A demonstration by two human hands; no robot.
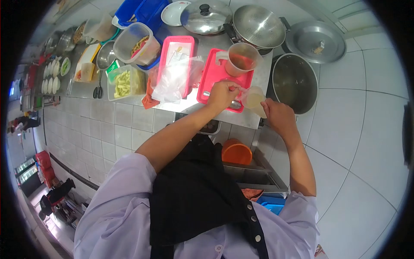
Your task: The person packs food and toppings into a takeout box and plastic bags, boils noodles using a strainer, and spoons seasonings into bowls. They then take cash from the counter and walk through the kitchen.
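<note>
Over the right edge of the steel table, both hands are closed on what looks like a clear plastic bag (253,100) with pale, cloudy liquid in it. My left hand (221,96) pinches its left side, above a pink-red tray (208,77). My right hand (279,114) grips the other side, partly hiding it. A translucent plastic jug (240,62) with a handle stands on the tray just beyond my left hand, and its contents look reddish. Metal spoons (235,105) lie on the tray, partly under my left hand.
A large pot (295,84) of murky liquid stands right of the table. Behind are a colander (258,26) and lidded pan (206,17). Leftward lie a pink tray with plastic bags (174,80), a tub of pale green pieces (123,85) and scissors (98,92). An orange bucket (236,152) sits below.
</note>
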